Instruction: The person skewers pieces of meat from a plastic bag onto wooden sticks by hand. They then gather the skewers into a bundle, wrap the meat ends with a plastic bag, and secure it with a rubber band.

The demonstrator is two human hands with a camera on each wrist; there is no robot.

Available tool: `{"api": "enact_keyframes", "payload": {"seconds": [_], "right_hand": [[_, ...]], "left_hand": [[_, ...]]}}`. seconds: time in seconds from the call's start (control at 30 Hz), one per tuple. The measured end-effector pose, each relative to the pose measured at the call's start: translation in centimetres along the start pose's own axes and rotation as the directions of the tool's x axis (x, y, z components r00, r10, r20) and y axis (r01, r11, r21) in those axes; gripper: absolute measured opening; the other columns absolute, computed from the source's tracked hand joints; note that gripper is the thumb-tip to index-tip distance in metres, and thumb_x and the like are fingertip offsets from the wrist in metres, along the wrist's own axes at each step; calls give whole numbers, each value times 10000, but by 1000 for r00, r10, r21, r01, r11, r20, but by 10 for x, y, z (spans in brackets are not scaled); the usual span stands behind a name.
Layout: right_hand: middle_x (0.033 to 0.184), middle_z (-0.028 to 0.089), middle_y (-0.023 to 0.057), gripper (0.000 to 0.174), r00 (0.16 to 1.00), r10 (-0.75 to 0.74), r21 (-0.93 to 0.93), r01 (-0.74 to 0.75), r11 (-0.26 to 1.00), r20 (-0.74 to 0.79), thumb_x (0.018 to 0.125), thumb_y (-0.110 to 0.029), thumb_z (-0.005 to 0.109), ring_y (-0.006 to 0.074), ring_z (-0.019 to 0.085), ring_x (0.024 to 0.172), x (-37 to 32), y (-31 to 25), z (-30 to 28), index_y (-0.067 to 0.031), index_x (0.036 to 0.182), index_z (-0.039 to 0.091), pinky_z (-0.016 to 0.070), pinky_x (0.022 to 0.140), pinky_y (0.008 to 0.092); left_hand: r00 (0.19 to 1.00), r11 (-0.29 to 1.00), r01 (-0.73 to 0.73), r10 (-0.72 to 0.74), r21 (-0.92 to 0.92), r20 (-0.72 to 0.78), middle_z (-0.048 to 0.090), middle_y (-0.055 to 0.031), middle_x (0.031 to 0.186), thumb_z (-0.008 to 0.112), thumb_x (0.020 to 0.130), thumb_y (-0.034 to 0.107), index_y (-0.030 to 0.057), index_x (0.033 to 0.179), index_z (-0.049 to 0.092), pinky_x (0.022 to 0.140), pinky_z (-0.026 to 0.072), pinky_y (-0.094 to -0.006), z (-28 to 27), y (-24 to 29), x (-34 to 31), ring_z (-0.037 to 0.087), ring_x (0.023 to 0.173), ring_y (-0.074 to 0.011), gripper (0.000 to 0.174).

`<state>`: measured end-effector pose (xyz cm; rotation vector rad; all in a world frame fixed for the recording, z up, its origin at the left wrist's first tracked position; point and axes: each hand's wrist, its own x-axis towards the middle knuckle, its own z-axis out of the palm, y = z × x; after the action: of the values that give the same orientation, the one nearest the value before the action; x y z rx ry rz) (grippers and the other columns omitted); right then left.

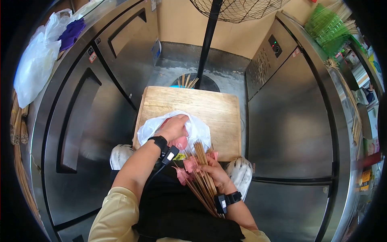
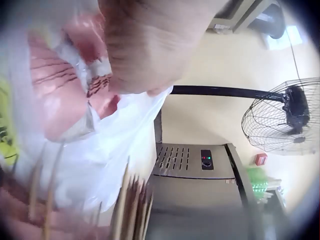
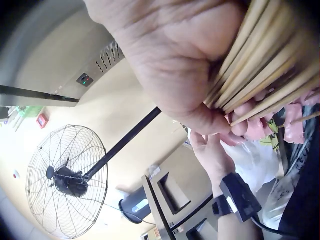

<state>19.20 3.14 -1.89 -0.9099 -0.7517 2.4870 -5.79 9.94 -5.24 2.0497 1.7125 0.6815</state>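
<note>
My left hand (image 1: 174, 128) reaches into a white plastic bag (image 1: 199, 131) of pink sliced meat (image 1: 179, 142); its fingertips are hidden among the slices and bag in the left wrist view. In my right hand (image 1: 216, 174) is a bundle of thin wooden skewers (image 1: 201, 159), gripped in curled fingers. Pink pieces (image 1: 191, 164) are threaded on some of them, near the upper ends. The bag lies on a wooden board (image 1: 217, 109), just beyond the skewers. In the left wrist view, skewer tips (image 2: 131, 205) stand beside the bag (image 2: 110, 145).
Steel cabinets (image 1: 290, 117) flank the board on both sides. Behind it stands a fan pole (image 1: 207, 44), with more skewers (image 1: 186, 82) in a container at the board's far edge. A white bag (image 1: 36, 68) lies on the left counter, a green basket (image 1: 328, 30) on the right.
</note>
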Motion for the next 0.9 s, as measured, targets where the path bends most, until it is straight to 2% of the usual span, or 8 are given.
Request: {"api": "enact_keyframes", "payload": {"seconds": [0.03, 0.13, 0.37, 0.57, 0.67, 0.77, 0.87, 0.9], "right_hand": [[1010, 616, 45, 387, 1000, 0, 12, 0, 1000, 21, 817, 14, 601, 114, 615, 829, 0, 0, 0, -4, 1196, 521, 513, 742, 230], [1014, 615, 46, 391, 1000, 6, 24, -7, 1000, 30, 817, 16, 600, 116, 616, 838, 1, -2, 2, -6, 1199, 520, 513, 745, 229], [1016, 599, 44, 430, 1000, 16, 8, -17, 1000, 21, 815, 43, 571, 134, 618, 852, 4, -2, 0, -17, 1234, 494, 532, 744, 270], [996, 603, 44, 433, 1000, 23, -20, -23, 1000, 1, 805, 51, 577, 132, 617, 851, 4, -2, 2, -13, 1227, 501, 528, 742, 261], [1009, 604, 48, 435, 1000, 12, -13, -12, 1000, 15, 805, 51, 578, 134, 616, 864, 4, 0, 0, -10, 1228, 500, 524, 749, 259], [1028, 605, 49, 440, 1000, 6, -17, -5, 1000, 13, 807, 51, 578, 134, 616, 871, 5, 0, 0, -10, 1234, 497, 524, 755, 260], [1044, 605, 48, 444, 1000, 16, -14, -16, 1000, 13, 808, 51, 577, 134, 616, 879, 4, 0, 2, -12, 1239, 495, 524, 760, 261], [1046, 605, 47, 444, 1000, 21, 7, -21, 1000, 18, 808, 51, 579, 134, 617, 882, 4, 2, 0, -12, 1239, 495, 525, 761, 261]], "left_hand": [[999, 998, -47, 47, 40, -5, 560, -149, 1031, 767, 611, 96, 42, 1060, 572, 903, 433, -382, 2, -3, 2, 532, 1035, -315, 492], [997, 988, 43, -52, 147, 56, 549, -129, 1082, 777, 603, 119, 64, 1092, 587, 954, 409, -370, 1, 7, 2, 491, 1101, -306, 528], [961, 945, 195, -237, 261, 142, 567, -119, 1101, 673, 676, 108, 127, 1000, 684, 931, 432, -372, -17, 6, 18, 519, 1089, -285, 325], [977, 981, 77, -110, 179, 183, 580, -145, 1021, 682, 703, 158, 84, 976, 661, 874, 450, -392, -28, -5, 16, 540, 1027, -309, 284], [990, 980, 139, -142, 142, 13, 583, -148, 1004, 682, 718, 153, 70, 966, 647, 861, 453, -393, -26, 0, 0, 555, 994, -326, 264], [987, 978, 155, -149, 137, -54, 589, -155, 986, 678, 721, 140, 58, 941, 634, 843, 460, -402, -27, 14, -17, 564, 968, -341, 239], [998, 983, -65, 68, 171, -11, 596, -165, 993, 668, 713, 125, 44, 917, 628, 823, 471, -407, -8, 3, -22, 565, 976, -349, 224], [998, 979, -54, 58, 199, -14, 602, -173, 986, 664, 712, 118, 37, 917, 628, 811, 475, -410, -8, 4, -20, 571, 969, -352, 223]]}}
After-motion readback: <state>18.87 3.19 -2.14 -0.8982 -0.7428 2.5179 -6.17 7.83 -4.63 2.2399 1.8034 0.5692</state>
